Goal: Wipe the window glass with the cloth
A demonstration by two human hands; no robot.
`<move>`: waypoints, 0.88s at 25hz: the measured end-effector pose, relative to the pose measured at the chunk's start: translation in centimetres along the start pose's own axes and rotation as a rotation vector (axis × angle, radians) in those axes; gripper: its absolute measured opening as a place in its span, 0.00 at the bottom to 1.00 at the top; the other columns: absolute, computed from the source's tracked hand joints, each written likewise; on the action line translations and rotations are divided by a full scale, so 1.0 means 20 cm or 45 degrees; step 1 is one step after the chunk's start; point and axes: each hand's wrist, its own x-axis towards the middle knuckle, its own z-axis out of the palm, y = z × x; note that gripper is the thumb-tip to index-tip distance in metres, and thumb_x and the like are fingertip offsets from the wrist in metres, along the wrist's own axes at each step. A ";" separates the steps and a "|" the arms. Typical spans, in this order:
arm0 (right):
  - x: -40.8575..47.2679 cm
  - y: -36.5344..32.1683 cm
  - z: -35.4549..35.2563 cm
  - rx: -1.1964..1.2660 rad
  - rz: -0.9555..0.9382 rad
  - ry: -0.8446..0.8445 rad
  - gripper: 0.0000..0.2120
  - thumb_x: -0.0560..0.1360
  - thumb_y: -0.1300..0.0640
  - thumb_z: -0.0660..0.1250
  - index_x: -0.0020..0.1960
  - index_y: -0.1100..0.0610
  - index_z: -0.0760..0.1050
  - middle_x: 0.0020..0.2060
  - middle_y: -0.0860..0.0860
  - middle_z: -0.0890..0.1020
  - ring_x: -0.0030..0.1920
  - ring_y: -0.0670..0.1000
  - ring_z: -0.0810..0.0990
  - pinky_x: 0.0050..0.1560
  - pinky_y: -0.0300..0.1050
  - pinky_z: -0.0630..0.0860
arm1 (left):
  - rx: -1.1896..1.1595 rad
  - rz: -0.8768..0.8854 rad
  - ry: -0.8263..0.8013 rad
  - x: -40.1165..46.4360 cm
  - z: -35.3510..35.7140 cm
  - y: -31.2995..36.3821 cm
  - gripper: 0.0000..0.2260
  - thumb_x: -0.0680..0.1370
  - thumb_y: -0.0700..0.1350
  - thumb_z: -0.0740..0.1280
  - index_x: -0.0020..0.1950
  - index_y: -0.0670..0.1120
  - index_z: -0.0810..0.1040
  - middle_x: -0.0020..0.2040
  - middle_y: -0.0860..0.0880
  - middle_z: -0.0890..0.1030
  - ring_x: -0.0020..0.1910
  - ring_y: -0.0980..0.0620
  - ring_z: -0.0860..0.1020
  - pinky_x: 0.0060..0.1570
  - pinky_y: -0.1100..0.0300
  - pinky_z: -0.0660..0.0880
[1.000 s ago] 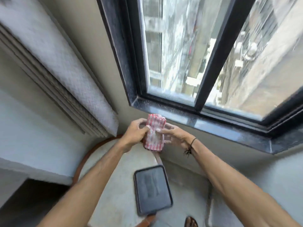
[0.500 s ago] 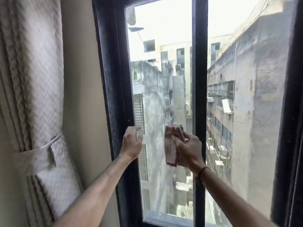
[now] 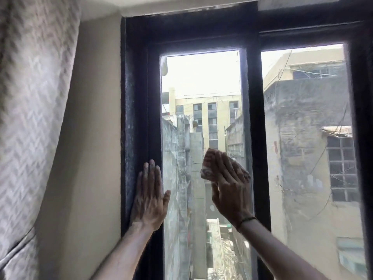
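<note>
The left window pane [image 3: 201,93] is tall glass in a black frame [image 3: 139,98]. My right hand [image 3: 230,190] presses a folded red-and-white checked cloth [image 3: 209,165] flat against this pane at mid height, near its right edge. Most of the cloth is hidden under my fingers. My left hand [image 3: 150,196] lies flat with fingers together on the frame's left upright, thumb over the edge of the glass, holding nothing.
A black mullion [image 3: 254,138] divides the left pane from the right pane [image 3: 306,138]. A pale patterned curtain [image 3: 30,118] hangs at the left, with beige wall [image 3: 92,138] between it and the frame. Buildings show outside.
The view has tilted up from the sill to the upper window. My right hand carried the cloth up and flattened it on the glass. My left hand let go of the cloth and settled on the frame.
</note>
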 end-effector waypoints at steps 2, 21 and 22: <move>0.02 -0.08 0.08 -0.052 -0.149 -0.057 0.30 0.82 0.60 0.66 0.83 0.56 0.62 0.82 0.53 0.66 0.84 0.53 0.63 0.82 0.62 0.66 | 0.055 0.034 0.081 0.03 0.05 -0.01 0.35 0.85 0.55 0.49 0.84 0.35 0.46 0.86 0.34 0.48 0.86 0.36 0.49 0.84 0.44 0.45; -0.06 0.09 -0.05 -0.478 -0.125 -0.182 0.38 0.84 0.42 0.57 0.85 0.61 0.51 0.86 0.59 0.53 0.86 0.58 0.56 0.85 0.61 0.57 | 0.133 0.059 0.003 0.01 0.03 -0.02 0.35 0.86 0.57 0.45 0.84 0.34 0.39 0.85 0.33 0.39 0.86 0.35 0.40 0.86 0.39 0.48; 0.00 0.02 -0.01 -0.430 -0.066 -0.152 0.37 0.84 0.42 0.57 0.85 0.62 0.53 0.86 0.59 0.54 0.86 0.58 0.56 0.86 0.61 0.54 | 0.136 0.061 -0.005 0.01 0.03 -0.02 0.35 0.86 0.57 0.44 0.83 0.35 0.37 0.85 0.33 0.38 0.86 0.35 0.39 0.86 0.40 0.46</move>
